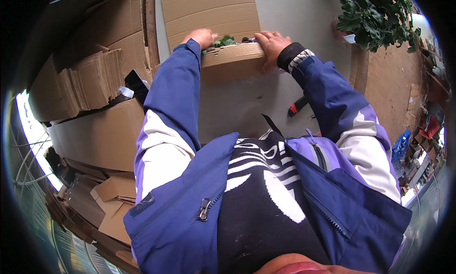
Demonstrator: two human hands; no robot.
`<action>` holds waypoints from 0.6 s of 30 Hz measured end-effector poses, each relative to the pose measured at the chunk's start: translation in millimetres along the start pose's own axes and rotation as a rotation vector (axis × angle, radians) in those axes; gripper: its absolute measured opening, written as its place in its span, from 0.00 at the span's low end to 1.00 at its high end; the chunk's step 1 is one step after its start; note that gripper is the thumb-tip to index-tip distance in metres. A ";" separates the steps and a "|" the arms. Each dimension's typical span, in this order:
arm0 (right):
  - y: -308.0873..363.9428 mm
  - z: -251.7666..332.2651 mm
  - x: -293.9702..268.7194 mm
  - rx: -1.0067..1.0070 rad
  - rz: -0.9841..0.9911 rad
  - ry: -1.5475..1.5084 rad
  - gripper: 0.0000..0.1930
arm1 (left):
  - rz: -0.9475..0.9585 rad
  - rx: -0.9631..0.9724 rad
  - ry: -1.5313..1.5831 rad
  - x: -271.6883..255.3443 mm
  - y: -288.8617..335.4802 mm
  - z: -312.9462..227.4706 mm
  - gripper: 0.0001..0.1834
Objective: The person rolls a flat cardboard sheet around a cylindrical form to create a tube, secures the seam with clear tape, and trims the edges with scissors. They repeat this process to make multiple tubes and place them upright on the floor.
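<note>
An open cardboard box [233, 65] stands on the grey work surface in front of me, its brown lid [211, 12] folded back on the far side. Green leaves [225, 41] show along its opening. My left hand [202, 38] is at the box's left end, next to the leaves; its fingers are curled in and slightly blurred, and what they hold is hidden. At the right end, my right hand [274, 46] grips the box corner, with fingers over the top edge and the thumb side down the near wall. Most of the box's inside is out of sight.
Stacked flat cardboard [90, 79] stands to the left, above a long carton side [99, 134]. A red and black object [298, 106] lies on the grey surface [228, 112] near my right forearm. A leafy plant [375, 19] overhangs the far right; mixed items [425, 145] lie beyond.
</note>
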State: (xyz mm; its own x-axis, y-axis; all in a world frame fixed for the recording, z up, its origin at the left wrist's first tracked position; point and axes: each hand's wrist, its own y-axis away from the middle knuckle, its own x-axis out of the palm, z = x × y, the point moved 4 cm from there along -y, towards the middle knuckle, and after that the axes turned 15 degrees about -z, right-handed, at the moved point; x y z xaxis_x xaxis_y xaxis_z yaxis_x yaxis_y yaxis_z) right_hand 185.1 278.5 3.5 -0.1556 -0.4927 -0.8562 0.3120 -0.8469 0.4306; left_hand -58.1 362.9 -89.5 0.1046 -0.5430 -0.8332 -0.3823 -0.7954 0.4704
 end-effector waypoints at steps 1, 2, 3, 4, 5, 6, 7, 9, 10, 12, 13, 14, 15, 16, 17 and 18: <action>-5.6 -2.2 -1.7 -0.013 -0.002 -0.004 0.60 | -0.253 -0.149 -0.025 -20.0 6.4 -10.1 0.26; -10.6 -4.4 -0.7 -0.016 0.027 -0.024 0.60 | -0.430 0.048 0.040 -36.6 17.7 -35.1 0.23; -15.8 -7.6 0.5 -0.014 0.051 -0.036 0.60 | -0.688 0.283 0.118 -54.4 32.3 -61.8 0.20; -20.4 -10.9 2.4 -0.012 0.077 -0.047 0.60 | -0.714 0.511 0.164 -57.0 45.3 -91.7 0.20; -26.1 -12.7 3.6 -0.047 0.096 -0.043 0.59 | -0.535 0.568 0.148 -48.0 52.5 -116.6 0.24; -30.0 -14.4 4.2 -0.048 0.076 -0.050 0.59 | -0.377 0.510 -0.023 -35.7 61.7 -133.3 0.29; -28.4 -16.1 5.7 -0.037 0.047 -0.063 0.59 | -0.329 0.424 0.004 -34.5 65.5 -136.9 0.32; -19.8 -17.4 5.3 -0.001 -0.140 -0.065 0.59 | -0.328 0.378 0.031 -32.2 65.7 -139.3 0.35; -6.9 -16.2 6.9 0.027 -0.282 -0.037 0.60 | -0.315 0.378 0.022 -28.8 64.0 -136.9 0.35; 28.4 -12.4 10.3 0.042 -0.601 -0.058 0.57 | -0.287 0.363 0.042 -21.0 58.1 -128.6 0.36; 40.8 -3.0 19.9 -0.020 -0.634 0.035 0.57 | -0.266 0.357 0.064 -16.7 54.8 -125.1 0.36; 47.4 2.4 31.8 -0.027 -0.570 0.147 0.57 | -0.290 0.386 0.092 -15.4 51.4 -122.4 0.36; 51.4 4.0 39.9 -0.034 -0.537 0.100 0.55 | -0.243 0.341 0.156 -11.9 47.9 -117.6 0.35; 52.3 3.8 41.6 -0.053 -0.621 0.074 0.55 | -0.245 0.321 0.234 -11.1 45.3 -114.1 0.34; 48.5 2.2 43.1 -0.069 -0.660 0.062 0.55 | -0.253 0.305 0.302 -12.6 41.2 -109.7 0.34; 45.6 1.3 43.2 -0.086 -0.710 0.046 0.55 | -0.279 0.286 0.251 -15.7 37.0 -103.6 0.33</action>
State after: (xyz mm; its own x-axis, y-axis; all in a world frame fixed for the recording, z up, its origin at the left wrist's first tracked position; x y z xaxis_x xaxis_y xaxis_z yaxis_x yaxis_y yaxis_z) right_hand 191.4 218.4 -13.5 -0.3093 0.1820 -0.9334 0.2236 -0.9401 -0.2574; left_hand 21.2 314.1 -28.9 0.4450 -0.3951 -0.8037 -0.5418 -0.8333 0.1096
